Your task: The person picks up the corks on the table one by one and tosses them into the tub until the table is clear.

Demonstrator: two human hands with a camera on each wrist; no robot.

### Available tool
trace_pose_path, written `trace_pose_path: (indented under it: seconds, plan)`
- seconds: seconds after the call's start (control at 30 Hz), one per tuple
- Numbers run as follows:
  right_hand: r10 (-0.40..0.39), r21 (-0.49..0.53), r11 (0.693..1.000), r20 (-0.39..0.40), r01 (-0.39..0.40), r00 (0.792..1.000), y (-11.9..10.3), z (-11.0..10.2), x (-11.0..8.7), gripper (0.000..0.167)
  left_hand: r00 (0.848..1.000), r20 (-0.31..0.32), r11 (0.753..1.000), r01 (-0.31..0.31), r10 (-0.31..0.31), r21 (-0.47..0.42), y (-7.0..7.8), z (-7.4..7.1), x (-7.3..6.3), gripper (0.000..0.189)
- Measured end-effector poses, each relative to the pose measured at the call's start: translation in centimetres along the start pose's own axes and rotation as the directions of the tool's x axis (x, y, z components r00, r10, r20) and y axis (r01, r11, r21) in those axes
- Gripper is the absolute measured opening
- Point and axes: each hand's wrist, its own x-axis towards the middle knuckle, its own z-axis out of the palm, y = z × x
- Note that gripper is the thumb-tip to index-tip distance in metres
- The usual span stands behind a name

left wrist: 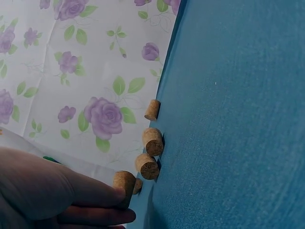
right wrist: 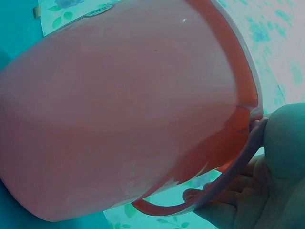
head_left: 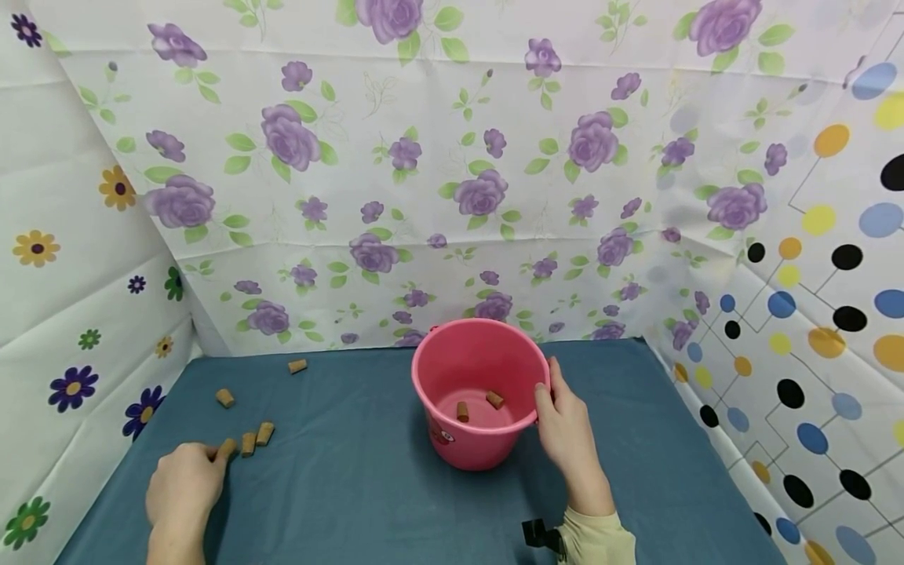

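Observation:
On the left of the table, my left hand [head_left: 185,485] pinches a cork [left wrist: 124,183] between thumb and fingers. Two corks, one nearer [head_left: 249,444] and one farther [head_left: 265,433], lie just to its right. Farther back are another cork [head_left: 225,398] and one more [head_left: 297,366] near the back edge. A pink bucket [head_left: 475,449] stands right of the middle, slightly tilted, and two corks [head_left: 495,400] lie on its floor. My right hand [head_left: 567,431] grips the bucket's right rim, with the thumb at the rim. In the right wrist view, the bucket's handle [right wrist: 219,186] hangs beside that hand.
A blue-grey cloth [head_left: 339,502] covers the table. Behind it hangs a white sheet with purple flowers [head_left: 480,192]. A flowered sheet [head_left: 42,329] closes the left side and a dotted sheet [head_left: 812,377] the right. A black strap [head_left: 540,535] sits at my right sleeve.

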Motion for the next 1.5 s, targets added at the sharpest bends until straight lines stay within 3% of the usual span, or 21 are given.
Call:
trace_pose_path:
  seconds: [0.37, 0.67, 1.27, 1.5]
  plan:
    - [-0.003, -0.008, 1.000, 0.000, 0.003, 1.000, 0.1, 0.0, 0.0, 0.062, 0.997, -0.040, 0.997, -0.070, 0.069, -0.017, 0.4, -0.3, -0.4, 0.035]
    - [-0.007, -0.002, 1.000, -0.005, 0.007, 1.000, 0.1, 0.0, 0.0, 0.062, 0.994, -0.091, 0.998, -0.060, 0.057, -0.025, 1.1, 0.0, -0.6, 0.035]
    - [-0.002, -0.005, 1.000, 0.001, 0.002, 1.000, 0.0, -0.1, 0.0, 0.063, 0.983, -0.128, 0.987, -0.140, 0.129, -0.081, 2.5, 0.4, -1.2, 0.040]
    - [-0.003, 0.001, 1.000, 0.002, 0.003, 1.000, 0.0, -0.1, 0.0, 0.062, 0.962, -0.203, 0.973, -0.207, 0.182, -0.107, 3.8, 0.7, -2.3, 0.039]
